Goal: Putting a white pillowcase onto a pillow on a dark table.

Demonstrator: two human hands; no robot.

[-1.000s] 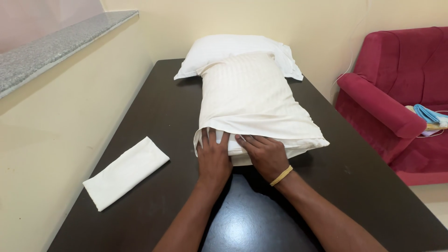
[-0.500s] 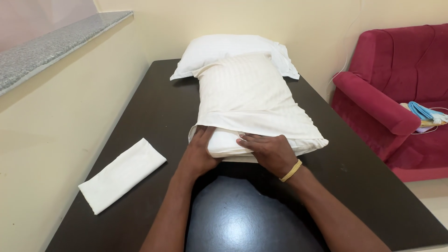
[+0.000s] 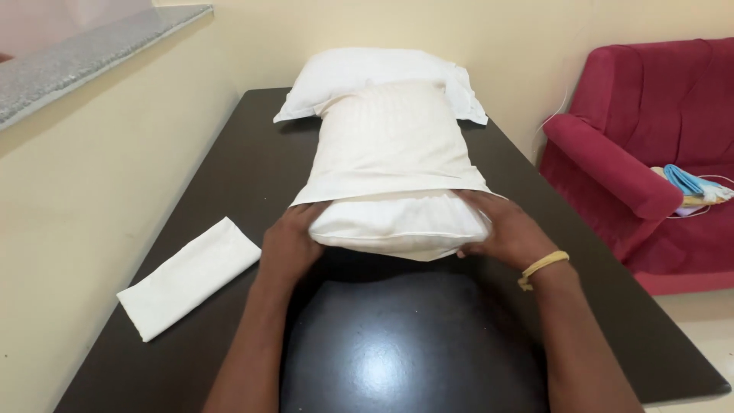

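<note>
Your hands have spread apart: left hand and right hand now clasp the pillow ends on the desk. You're mid-casing; next, draw the pillowcase mouth nearer.

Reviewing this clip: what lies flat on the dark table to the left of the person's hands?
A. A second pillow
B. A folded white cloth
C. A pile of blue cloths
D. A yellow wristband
B. A folded white cloth lies on the dark table apart from the left hand, which with the right hand grips the near end of the pillow.
</note>
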